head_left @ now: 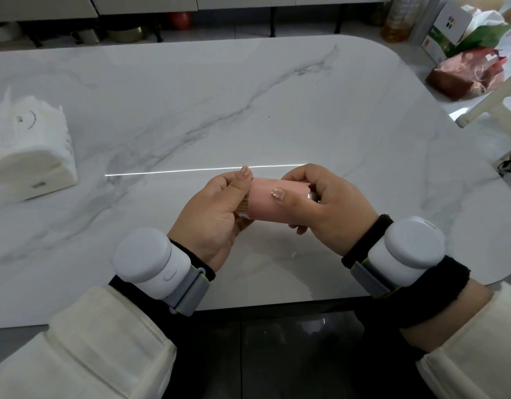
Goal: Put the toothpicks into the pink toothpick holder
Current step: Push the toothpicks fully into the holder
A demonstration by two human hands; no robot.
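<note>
Both hands up over the table [248, 96], near its front edge. R hand [332, 205] wrapped around the pink holder [265, 204], thumb on top, fingers closed on its right end; holder lies sideways, open end facing left. L hand [216, 211] pinches a bunch of toothpicks [245, 201] right at the holder's left mouth, tips touching or just inside, can't tell which. Holder held off the table. Tissue pack [29, 148] far left. Bags [467, 67] off the table, top right. White wrist units on both arms.
</note>
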